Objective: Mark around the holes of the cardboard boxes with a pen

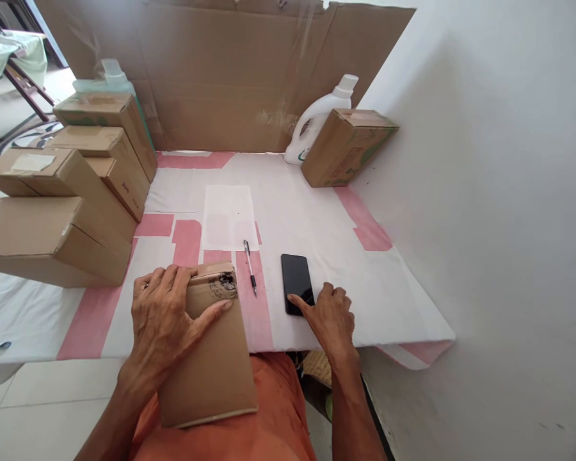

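My left hand grips a brown cardboard box at the table's front edge, thumb across its face and fingers over its far side. The box tilts toward my lap, and near its upper right corner is a hole ringed by black scribbles. A black smartphone lies flat on the cloth, screen up. My right hand rests beside it with the thumb over the phone's lower right part; the other fingers are bent on the cloth, apart from the phone. Between box and phone lies a pen, its upper end by a white sheet of paper.
Several cardboard boxes stand at the left, with a greenish bottle behind. A white jug and another cardboard box stand at the back right. A large cardboard panel closes the back; a white wall rises on the right.
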`<state>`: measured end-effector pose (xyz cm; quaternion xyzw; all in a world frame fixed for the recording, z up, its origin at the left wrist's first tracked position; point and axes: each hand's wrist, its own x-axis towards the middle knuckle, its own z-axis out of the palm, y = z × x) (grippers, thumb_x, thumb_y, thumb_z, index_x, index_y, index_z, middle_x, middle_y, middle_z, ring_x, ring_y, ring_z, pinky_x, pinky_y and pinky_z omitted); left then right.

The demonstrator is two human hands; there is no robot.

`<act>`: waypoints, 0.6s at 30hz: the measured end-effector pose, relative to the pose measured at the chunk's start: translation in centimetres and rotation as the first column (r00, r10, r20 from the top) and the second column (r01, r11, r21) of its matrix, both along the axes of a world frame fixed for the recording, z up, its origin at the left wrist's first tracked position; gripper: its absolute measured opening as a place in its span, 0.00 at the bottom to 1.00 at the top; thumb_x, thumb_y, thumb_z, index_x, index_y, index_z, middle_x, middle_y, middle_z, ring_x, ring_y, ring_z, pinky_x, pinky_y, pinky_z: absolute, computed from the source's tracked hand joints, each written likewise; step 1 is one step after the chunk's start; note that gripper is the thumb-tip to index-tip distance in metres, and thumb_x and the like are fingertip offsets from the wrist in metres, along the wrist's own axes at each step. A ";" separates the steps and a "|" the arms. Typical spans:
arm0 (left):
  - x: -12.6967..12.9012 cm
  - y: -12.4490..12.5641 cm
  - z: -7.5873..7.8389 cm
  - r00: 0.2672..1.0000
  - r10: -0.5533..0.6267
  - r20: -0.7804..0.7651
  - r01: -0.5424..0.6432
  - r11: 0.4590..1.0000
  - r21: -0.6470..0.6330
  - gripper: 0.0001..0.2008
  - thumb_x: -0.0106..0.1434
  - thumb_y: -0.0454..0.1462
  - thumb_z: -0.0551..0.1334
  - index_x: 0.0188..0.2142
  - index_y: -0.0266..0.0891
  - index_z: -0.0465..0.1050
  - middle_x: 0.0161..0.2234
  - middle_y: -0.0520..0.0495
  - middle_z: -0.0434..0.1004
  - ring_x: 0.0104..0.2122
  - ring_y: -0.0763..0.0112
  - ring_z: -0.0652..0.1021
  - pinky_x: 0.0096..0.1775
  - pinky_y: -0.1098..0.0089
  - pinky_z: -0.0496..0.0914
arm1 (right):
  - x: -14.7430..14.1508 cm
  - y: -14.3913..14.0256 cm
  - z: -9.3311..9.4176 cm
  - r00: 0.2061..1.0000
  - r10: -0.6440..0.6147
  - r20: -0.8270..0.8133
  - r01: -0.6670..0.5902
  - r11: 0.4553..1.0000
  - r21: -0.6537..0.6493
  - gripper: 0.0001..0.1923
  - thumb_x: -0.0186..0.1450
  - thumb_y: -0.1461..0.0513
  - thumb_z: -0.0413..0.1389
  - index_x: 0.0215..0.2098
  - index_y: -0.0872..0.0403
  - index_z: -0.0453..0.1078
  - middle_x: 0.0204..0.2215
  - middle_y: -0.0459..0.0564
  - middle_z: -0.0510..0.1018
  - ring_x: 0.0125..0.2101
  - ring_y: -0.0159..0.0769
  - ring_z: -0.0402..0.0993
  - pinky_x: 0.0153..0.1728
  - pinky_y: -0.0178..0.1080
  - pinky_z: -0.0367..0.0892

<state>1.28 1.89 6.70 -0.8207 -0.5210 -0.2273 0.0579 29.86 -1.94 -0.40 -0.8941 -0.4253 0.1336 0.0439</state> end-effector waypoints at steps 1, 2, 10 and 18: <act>0.0 0.0 0.0 1.000 0.000 0.000 0.000 1.000 -0.002 0.23 0.69 0.59 0.65 0.43 0.41 0.72 0.39 0.43 0.81 0.40 0.49 0.79 0.47 0.54 0.64 | 0.3 -0.3 -0.3 1.000 -0.001 -0.028 0.001 1.000 -0.005 0.32 0.70 0.49 0.65 0.58 0.67 0.69 0.56 0.78 0.75 0.60 0.70 0.72 0.50 0.54 0.71; 0.1 0.1 -0.1 1.000 0.000 -0.001 0.000 1.000 -0.004 0.24 0.69 0.59 0.65 0.43 0.41 0.72 0.39 0.43 0.81 0.40 0.49 0.79 0.47 0.54 0.64 | 0.5 -0.5 -0.7 0.998 0.003 -0.060 -0.003 1.000 -0.004 0.31 0.69 0.49 0.65 0.58 0.65 0.69 0.55 0.75 0.77 0.59 0.67 0.74 0.51 0.53 0.72; -0.2 0.0 -0.2 1.000 0.031 0.000 -0.031 0.999 -0.036 0.24 0.69 0.60 0.65 0.43 0.42 0.72 0.40 0.43 0.82 0.41 0.49 0.80 0.48 0.54 0.64 | 0.8 0.7 -2.2 0.965 -0.072 -0.253 0.093 0.993 0.071 0.36 0.64 0.47 0.66 0.57 0.66 0.69 0.55 0.79 0.77 0.57 0.70 0.76 0.50 0.54 0.71; 0.0 0.1 0.0 0.998 0.054 -0.013 -0.054 0.995 -0.081 0.22 0.69 0.59 0.65 0.41 0.42 0.71 0.39 0.43 0.81 0.41 0.50 0.79 0.48 0.53 0.65 | 0.7 -0.3 -2.4 0.699 0.062 -0.713 0.181 0.949 0.259 0.21 0.61 0.49 0.63 0.44 0.54 0.76 0.44 0.61 0.87 0.45 0.55 0.84 0.46 0.51 0.77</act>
